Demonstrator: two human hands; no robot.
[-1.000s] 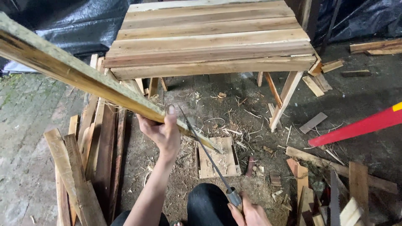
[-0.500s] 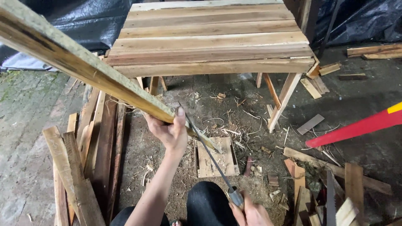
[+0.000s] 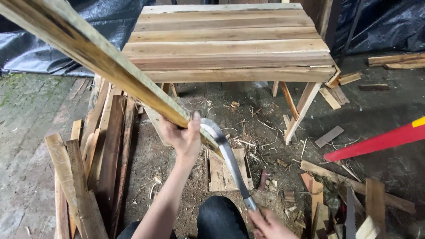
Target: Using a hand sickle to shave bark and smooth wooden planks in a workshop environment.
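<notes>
Lower centre of the frame: right hand (image 3: 269, 225), fingers closed round the handle of a curved-blade knife (image 3: 228, 155), a billhook or sickle type; only the top of the hand shows at the bottom edge. The blade runs up and left, its hooked tip touching the lower end of the long wooden plank (image 3: 102, 59).

Left hand (image 3: 182, 136), mid-frame: fingers wrapped fully round the plank near its lower end, thumb up along the edge. The plank slants from there to the upper left corner, held clear of the ground.

Change over the last second: the blade tip has come up to meet the plank's edge just beside the left hand, where earlier it lay lower and slightly apart. The plank sits steeper and larger in view. Judgement: the blade is now set against the wood, so trimming or shaving of the plank's edge appears in hand.

Ground below: small slatted wood block (image 3: 226, 170) amid shavings. Left side: stack of rough boards (image 3: 95, 155). Right edge: red bar (image 3: 376, 140), kind unclear, and offcuts.

Farthest, upper centre: slatted wooden tabletop (image 3: 228, 42) on splayed legs, black tarpaulin (image 3: 48, 48) behind.
</notes>
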